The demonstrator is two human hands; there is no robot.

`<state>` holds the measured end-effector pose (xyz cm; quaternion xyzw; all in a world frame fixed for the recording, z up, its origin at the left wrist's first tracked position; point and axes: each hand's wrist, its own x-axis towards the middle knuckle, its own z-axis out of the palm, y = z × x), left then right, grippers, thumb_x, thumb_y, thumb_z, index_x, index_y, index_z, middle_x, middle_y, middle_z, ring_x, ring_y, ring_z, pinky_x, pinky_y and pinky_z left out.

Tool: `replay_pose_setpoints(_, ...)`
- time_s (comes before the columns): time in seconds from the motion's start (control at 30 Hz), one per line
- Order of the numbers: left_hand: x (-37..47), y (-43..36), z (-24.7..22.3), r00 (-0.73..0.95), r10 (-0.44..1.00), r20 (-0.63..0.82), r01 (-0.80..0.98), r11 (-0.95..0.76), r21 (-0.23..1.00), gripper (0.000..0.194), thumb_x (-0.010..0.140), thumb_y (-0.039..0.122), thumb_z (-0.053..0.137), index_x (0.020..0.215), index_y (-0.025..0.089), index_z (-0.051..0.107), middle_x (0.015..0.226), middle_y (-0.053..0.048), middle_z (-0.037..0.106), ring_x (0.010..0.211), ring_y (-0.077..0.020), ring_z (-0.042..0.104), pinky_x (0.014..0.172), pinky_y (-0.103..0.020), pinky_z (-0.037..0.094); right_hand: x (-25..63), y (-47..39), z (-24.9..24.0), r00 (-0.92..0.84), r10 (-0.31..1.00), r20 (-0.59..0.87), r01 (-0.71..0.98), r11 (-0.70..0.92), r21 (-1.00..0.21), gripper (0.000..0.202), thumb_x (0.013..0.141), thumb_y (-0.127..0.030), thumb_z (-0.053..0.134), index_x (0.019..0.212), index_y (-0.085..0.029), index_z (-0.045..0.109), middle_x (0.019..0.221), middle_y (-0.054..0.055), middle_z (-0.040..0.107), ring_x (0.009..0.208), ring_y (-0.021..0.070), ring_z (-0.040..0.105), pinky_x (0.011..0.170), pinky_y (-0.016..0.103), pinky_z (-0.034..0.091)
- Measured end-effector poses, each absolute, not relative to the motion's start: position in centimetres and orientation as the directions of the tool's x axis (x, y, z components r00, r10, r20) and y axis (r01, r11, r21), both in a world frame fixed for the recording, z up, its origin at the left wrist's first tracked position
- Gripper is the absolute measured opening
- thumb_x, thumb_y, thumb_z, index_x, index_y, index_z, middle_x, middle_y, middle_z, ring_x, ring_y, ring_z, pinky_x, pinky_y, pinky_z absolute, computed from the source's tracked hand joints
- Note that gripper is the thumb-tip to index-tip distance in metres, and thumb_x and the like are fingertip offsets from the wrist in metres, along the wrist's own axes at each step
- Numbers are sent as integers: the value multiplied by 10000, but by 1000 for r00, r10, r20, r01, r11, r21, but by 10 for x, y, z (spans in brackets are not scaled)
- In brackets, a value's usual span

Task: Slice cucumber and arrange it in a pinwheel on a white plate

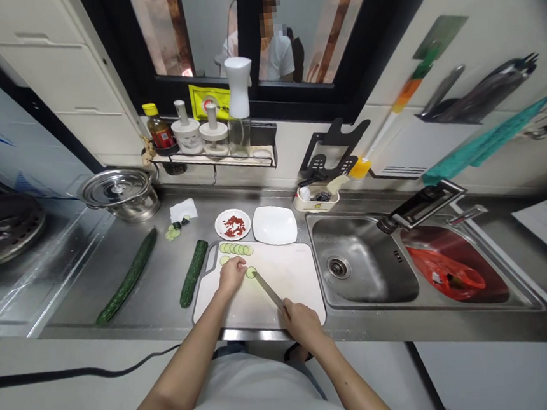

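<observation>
My right hand is wrapped round the handle of a kitchen knife. The blade points up and left over the white cutting board, its tip at a round cucumber slice. Just left of that slice is my left hand, fingers bent and drawn together; whatever they pinch, if anything, is hidden. A row of overlapping cucumber slices lies along the board's upper left, and one more slice sits below it. A whole cucumber rests against the board's left side, with a longer cucumber farther left.
Behind the board stand a plate of chopped red pieces and a white square dish. Cucumber scraps and a lidded steel pot are at the left. A sink and a red plastic bag are on the right.
</observation>
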<state>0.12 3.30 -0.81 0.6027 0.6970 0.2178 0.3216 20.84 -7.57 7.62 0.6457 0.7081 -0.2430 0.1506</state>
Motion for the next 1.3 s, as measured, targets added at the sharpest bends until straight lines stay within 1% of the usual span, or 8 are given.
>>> replay_pose_setpoints(0.23, 2, 35, -6, -64, 975, -215, 720, 194, 666, 175, 755, 149, 608, 916, 183, 669, 816, -18, 662, 775, -153, 587, 711, -238, 410, 206, -73, 78, -124, 818, -562, 988, 48, -148, 308, 956, -261, 296, 1088, -183, 563, 941, 124, 690, 882, 222, 651, 675, 287, 393)
replay_pose_setpoints(0.37, 2, 34, -4, -64, 972, -227, 724, 202, 659, 184, 757, 153, 610, 927, 187, 670, 818, -17, 663, 774, -153, 591, 715, -238, 413, 205, -74, 73, -135, 825, -549, 986, 57, -156, 303, 950, -230, 297, 1098, -172, 555, 920, 123, 690, 888, 218, 651, 678, 280, 393)
replay_pose_setpoints(0.5, 2, 33, -4, -63, 975, -211, 732, 189, 655, 185, 760, 158, 600, 927, 186, 674, 826, -22, 665, 791, -160, 593, 730, -245, 417, 205, -75, 70, -153, 830, -537, 983, 71, -170, 305, 944, -213, 295, 1101, -165, 553, 917, 125, 688, 879, 212, 651, 674, 275, 393)
replay_pose_setpoints(0.77, 2, 35, -6, -62, 975, -213, 728, 190, 659, 186, 759, 160, 597, 930, 183, 667, 848, -32, 671, 808, -165, 599, 742, -249, 420, 203, -69, 78, -149, 804, -576, 984, 61, -170, 290, 927, -198, 318, 1095, -164, 553, 940, 136, 683, 908, 224, 644, 695, 291, 403)
replay_pose_setpoints(0.93, 2, 35, -8, -70, 970, -231, 725, 209, 657, 193, 747, 151, 609, 927, 189, 669, 851, -25, 677, 799, -161, 601, 743, -245, 419, 199, -64, 80, -147, 799, -583, 985, 67, -158, 277, 940, -213, 322, 1089, -161, 550, 951, 135, 683, 911, 217, 645, 688, 283, 402)
replay_pose_setpoints(1.3, 3, 36, -4, -73, 966, -248, 722, 223, 655, 175, 753, 163, 620, 917, 197, 670, 836, -18, 679, 799, -159, 602, 737, -241, 420, 187, -56, 94, -132, 789, -600, 990, 74, -121, 285, 928, -160, 330, 1119, -161, 541, 983, 140, 685, 951, 226, 647, 689, 280, 410)
